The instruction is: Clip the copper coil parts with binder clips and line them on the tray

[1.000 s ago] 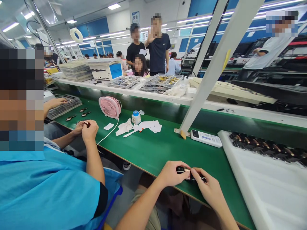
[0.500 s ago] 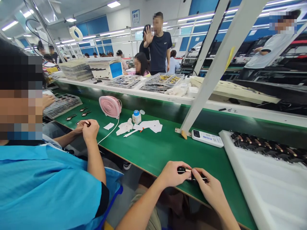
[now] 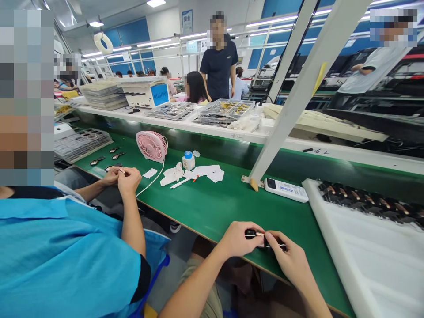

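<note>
Near the front edge of the green table, both my hands hold a small black part with a copper-coloured section (image 3: 251, 234). My left hand (image 3: 237, 240) pinches its left end between thumb and fingers. Closed on the other end, my right hand (image 3: 289, 255) has its thumb close to the middle of the part. The fingers hide much of it, so its exact kind does not show. To the right, a white tray (image 3: 367, 260) holds a row of similar black and copper-coloured parts (image 3: 371, 201) along its far side.
A white handheld device (image 3: 286, 190) lies beside a slanted white post (image 3: 285, 106). Farther left are papers (image 3: 208, 171), a blue-capped bottle (image 3: 188, 161) and a pink fan (image 3: 151, 145). A co-worker in blue (image 3: 73, 251) sits close on my left, both hands on a small item.
My hands and the black part stay nearly still. The standing person at the back has lowered a raised hand. The co-worker's hands at left have shifted slightly.
</note>
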`<action>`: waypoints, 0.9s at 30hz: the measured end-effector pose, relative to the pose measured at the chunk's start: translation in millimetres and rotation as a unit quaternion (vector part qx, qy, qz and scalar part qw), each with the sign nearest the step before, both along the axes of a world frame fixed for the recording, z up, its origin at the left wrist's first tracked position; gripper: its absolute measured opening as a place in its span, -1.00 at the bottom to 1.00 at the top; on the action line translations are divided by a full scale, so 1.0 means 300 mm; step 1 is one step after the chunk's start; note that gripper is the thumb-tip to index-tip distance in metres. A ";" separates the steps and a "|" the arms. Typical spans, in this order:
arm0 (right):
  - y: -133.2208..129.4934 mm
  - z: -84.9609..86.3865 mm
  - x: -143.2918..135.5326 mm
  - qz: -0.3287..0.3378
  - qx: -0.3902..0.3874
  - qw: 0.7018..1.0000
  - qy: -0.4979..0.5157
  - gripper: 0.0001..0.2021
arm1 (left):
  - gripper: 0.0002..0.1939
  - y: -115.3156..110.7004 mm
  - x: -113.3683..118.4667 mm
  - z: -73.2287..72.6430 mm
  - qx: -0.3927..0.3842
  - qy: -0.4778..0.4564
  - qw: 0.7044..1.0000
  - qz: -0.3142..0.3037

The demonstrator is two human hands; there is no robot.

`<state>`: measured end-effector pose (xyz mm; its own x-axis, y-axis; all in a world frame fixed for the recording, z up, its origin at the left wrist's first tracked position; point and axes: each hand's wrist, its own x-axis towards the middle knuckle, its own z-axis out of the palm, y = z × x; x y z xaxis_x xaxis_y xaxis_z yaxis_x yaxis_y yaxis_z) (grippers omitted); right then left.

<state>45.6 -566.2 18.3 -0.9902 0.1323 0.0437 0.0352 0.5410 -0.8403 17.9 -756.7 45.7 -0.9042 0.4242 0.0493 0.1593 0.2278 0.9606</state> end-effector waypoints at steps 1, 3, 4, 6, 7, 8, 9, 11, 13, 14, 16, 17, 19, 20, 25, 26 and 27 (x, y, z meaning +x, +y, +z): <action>-0.002 0.003 0.000 -0.002 0.002 1.000 -0.002 -0.44 | -0.70 0.000 -0.001 -0.001 0.002 0.001 1.000 0.000; -0.005 0.008 0.000 0.000 0.004 1.000 -0.008 -0.44 | -0.70 0.000 -0.002 -0.007 0.006 0.002 1.000 0.005; -0.004 0.008 0.001 0.001 0.005 1.000 -0.012 -0.43 | -0.70 0.001 -0.002 -0.011 0.005 0.001 1.000 0.009; 0.003 0.001 0.002 -0.003 0.005 1.000 -0.021 -0.43 | -0.69 0.003 0.002 -0.020 0.004 -0.004 1.000 0.014; 0.010 -0.008 0.001 -0.010 0.007 1.000 -0.024 -0.43 | -0.69 0.004 0.004 -0.025 0.006 -0.007 1.000 0.013; 0.019 -0.019 -0.002 -0.020 0.010 0.999 -0.026 -0.44 | -0.68 0.004 0.006 -0.029 0.010 -0.011 1.000 0.012; 0.027 -0.031 -0.006 -0.028 0.013 0.999 -0.028 -0.44 | -0.68 0.003 0.007 -0.033 0.013 -0.017 1.000 0.011; 0.042 -0.051 -0.018 -0.039 0.021 0.998 -0.034 -0.45 | -0.67 -0.001 0.009 -0.038 0.018 -0.033 0.999 0.011; 0.048 -0.058 -0.026 -0.042 0.023 0.998 -0.044 -0.46 | -0.67 -0.002 0.011 -0.042 0.015 -0.046 0.999 0.019; 0.049 -0.056 -0.027 -0.041 0.022 0.998 -0.050 -0.46 | -0.67 0.000 0.011 -0.045 0.012 -0.050 0.998 0.024; 0.047 -0.042 -0.027 -0.041 0.019 0.997 -0.060 -0.46 | -0.69 0.010 0.007 -0.054 0.013 -0.046 0.998 0.034; 0.047 -0.035 -0.026 -0.047 0.018 0.997 -0.063 -0.46 | -0.70 0.016 0.003 -0.058 0.017 -0.034 0.999 0.039; 0.049 -0.023 -0.028 -0.080 0.025 0.995 -0.062 -0.47 | -0.73 0.025 -0.004 -0.058 0.039 0.011 0.998 0.053; 0.050 -0.019 -0.030 -0.107 0.034 0.992 -0.060 -0.46 | -0.73 0.022 -0.002 -0.049 0.058 0.042 0.995 0.072; 0.040 -0.013 -0.033 -0.201 0.073 0.976 -0.037 -0.47 | -0.79 -0.134 0.102 0.145 0.136 0.193 0.950 0.206; 0.034 -0.014 -0.034 -0.200 0.074 0.977 -0.028 -0.48 | -0.78 -0.192 0.131 0.201 0.141 0.233 0.934 0.230; 0.029 -0.016 -0.035 -0.197 0.077 0.977 -0.019 -0.48 | -0.75 -0.249 0.156 0.253 0.145 0.272 0.917 0.254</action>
